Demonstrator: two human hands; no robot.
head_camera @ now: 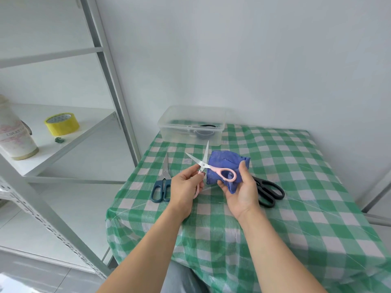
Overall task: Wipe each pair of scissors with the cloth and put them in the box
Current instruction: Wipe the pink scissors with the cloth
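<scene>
Gripping open pink scissors (203, 165) w/ left hand (185, 191), right hand (243, 193) clutching cloth (224, 161) above table (300, 187).

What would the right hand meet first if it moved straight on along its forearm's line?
Likely the pink scissors, whose handle overlaps the blue cloth that the right hand grips. Past them lies the clear box. Depth is unclear, so this is a guess.

The right hand (241, 187) hides the black scissors' (271, 192) blades, the left hand (184, 187) one loop of the pink scissors (214, 168).
</scene>
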